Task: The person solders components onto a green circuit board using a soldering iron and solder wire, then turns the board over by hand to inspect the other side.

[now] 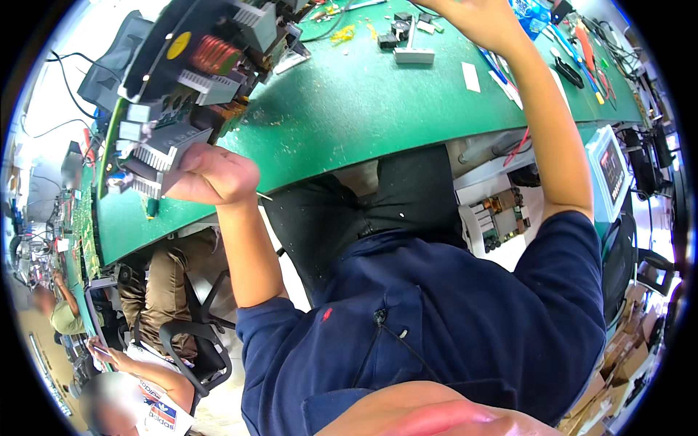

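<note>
Board (163, 69) at left: I see the left hand (222, 174) grasping its near end; steady support suits its bulk. Right hand (483, 22): fingers cropped, can't tell.

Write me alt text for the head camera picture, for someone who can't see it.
A person's left hand grips a large circuit board with finned metal heatsinks at a green workbench. The right hand, partly cut off by the top edge, reaches over the bench near loose parts; another person sits at lower left.
</note>
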### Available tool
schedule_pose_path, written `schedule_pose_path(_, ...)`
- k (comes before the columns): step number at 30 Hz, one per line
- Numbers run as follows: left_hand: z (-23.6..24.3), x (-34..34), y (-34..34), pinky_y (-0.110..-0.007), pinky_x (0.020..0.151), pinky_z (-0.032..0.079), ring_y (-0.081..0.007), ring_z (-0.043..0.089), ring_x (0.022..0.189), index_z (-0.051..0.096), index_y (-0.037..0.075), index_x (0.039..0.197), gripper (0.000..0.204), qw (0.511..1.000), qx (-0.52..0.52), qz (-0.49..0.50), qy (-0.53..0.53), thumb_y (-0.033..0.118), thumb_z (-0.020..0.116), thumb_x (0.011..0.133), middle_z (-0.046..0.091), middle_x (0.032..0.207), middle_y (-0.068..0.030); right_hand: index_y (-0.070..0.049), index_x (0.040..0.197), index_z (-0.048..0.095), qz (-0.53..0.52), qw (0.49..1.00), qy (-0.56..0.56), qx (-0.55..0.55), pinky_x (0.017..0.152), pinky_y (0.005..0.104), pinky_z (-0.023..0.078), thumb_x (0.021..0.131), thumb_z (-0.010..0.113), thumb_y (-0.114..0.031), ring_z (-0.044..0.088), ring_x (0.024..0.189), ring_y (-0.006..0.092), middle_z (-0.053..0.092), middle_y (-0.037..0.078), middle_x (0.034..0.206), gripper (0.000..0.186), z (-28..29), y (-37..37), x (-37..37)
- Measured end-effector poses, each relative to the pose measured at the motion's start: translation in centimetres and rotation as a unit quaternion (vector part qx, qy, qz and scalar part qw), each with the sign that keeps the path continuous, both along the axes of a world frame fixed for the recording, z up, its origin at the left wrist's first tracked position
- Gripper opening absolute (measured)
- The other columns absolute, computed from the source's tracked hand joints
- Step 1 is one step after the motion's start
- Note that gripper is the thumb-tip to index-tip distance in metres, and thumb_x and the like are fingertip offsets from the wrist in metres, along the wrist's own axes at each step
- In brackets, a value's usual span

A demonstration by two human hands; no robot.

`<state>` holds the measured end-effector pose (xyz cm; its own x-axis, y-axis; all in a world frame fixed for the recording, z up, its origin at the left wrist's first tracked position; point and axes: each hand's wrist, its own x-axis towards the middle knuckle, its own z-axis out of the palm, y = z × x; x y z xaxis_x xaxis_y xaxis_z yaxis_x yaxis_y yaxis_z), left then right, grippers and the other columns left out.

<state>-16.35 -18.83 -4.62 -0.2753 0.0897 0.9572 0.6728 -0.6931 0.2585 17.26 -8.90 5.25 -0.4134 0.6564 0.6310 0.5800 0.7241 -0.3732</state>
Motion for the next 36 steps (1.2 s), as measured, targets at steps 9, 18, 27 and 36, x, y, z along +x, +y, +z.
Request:
schedule_pose_path(9,-4.1,0.7,-2.8,-0.042,0.084,0.061,-0.0287,0.06,0.094,0.044,0.002,0.118,0.082,0.99,0.065,-0.109,0.063,0.064,0.076,0.076,0.045,0.11,-0.0142,-0.013,0.127,0.061,-0.099,0.972,-0.211,-0.018,0.099,0.042,0.046,0.092,0.067,-0.035,0.058,0.116,0.0326,0.06,0.012,0.122,0.042,-14.0,-1.3,9.0)
schedule_pose_path(18,-5.1,2.3,-6.1,-0.057,0.081,0.061,-0.0318,0.063,0.084,0.054,0.004,0.099,0.036,0.956,0.046,-0.15,0.249,0.012,0.08,0.075,0.054,0.089,-0.0139,-0.008,0.113,0.067,-0.182,0.958,-0.186,0.12,0.092,0.0386,0.049,0.095,0.062,-0.024,0.062,0.108,0.031,0.065,0.01,0.115,0.025,-14.6,0.8,10.6)
schedule_pose_path(27,-8.1,5.3,-7.5,-0.047,0.083,0.06,-0.0251,0.058,0.082,0.056,0.012,0.105,0.035,0.932,0.065,-0.12,0.335,0.008,0.073,0.074,0.055,0.093,-0.0069,0.006,0.123,0.063,0.09,0.809,0.3,-0.497,0.095,0.0314,0.05,0.105,0.04,-0.051,0.066,0.105,0.019,0.07,0.014,0.112,0.064,-10.2,-10.4,6.2)
schedule_pose_path(36,-11.4,7.8,-8.1,-0.044,0.09,0.054,-0.0217,0.057,0.094,0.054,0.017,0.114,0.044,0.914,0.037,-0.122,0.386,0.013,0.075,0.076,0.052,0.106,-0.004,0.005,0.121,0.066,0.023,0.907,0.134,-0.399,0.094,0.0299,0.045,0.096,0.064,-0.032,0.062,0.102,0.0161,0.069,0.009,0.11,0.044,-10.3,-13.2,6.6)
